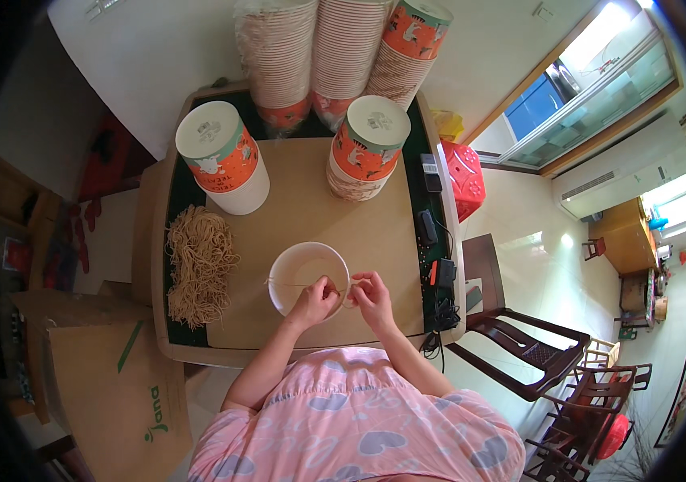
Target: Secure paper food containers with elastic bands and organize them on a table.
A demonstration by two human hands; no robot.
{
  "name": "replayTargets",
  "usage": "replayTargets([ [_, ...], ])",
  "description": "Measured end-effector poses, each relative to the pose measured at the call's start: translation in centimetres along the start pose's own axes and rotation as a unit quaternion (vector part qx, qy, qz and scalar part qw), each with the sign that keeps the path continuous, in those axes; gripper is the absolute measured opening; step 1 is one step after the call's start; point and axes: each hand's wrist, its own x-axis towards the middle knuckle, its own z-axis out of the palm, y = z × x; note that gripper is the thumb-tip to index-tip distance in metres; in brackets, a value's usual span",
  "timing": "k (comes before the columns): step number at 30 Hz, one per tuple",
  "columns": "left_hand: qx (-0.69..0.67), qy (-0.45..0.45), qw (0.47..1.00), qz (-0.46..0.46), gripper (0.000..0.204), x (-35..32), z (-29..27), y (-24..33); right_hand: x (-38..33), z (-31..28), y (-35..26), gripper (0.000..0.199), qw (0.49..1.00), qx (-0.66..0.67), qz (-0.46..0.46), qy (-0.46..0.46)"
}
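A white paper bucket [301, 259] stands mouth up near the front of the table. A thin tan cord [287, 284] crosses its mouth, and a short end pokes out past the left rim. Over the bucket's front right part, my left hand [315, 302] is closed in a pinch on the cord. Just outside the right rim, my right hand [372, 299] has thumb and forefinger pinched together, apparently on the cord's other end; the fingertips are too small to make out clearly. A tangled bundle of tan cords [200, 269] lies at the table's left.
Upside-down stacks of printed orange buckets stand behind, one at left [234, 173], another at right [368, 153]. Taller stacks [348, 60] line the back edge. Small black devices and cables [442, 313] lie along the right edge. A cardboard box [118, 394] and dark wooden chair [520, 349] flank the table.
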Motion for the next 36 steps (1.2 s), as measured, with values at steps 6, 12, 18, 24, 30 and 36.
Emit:
replayTargets([
  [6,-0.026,0.006,1.0,-0.011,0.014,-0.3,-0.3,0.1,-0.1,0.9,-0.8,0.017,1.0,-0.017,-0.014,-0.017],
  [12,-0.035,0.021,0.999,0.005,0.018,-0.8,-1.1,0.2,-0.1,1.0,-0.8,0.022,0.999,-0.024,-0.015,-0.047],
  [18,-0.039,0.01,0.999,-0.015,0.011,-1.0,-1.4,0.7,-0.3,1.9,-1.2,0.03,0.996,-0.002,-0.027,-0.081],
  [24,-0.055,0.03,0.998,0.004,0.014,-1.4,-2.4,1.6,-0.3,2.3,-1.9,0.041,0.992,-0.074,-0.025,-0.098],
  [30,-0.04,0.019,0.999,0.011,0.009,-1.8,-3.0,2.4,-0.2,2.8,-2.1,0.044,0.983,-0.145,-0.045,-0.105],
  [36,-0.04,-0.002,0.999,0.012,0.01,-2.5,-4.4,2.2,0.4,2.1,-0.8,0.041,0.979,-0.168,-0.099,-0.068],
])
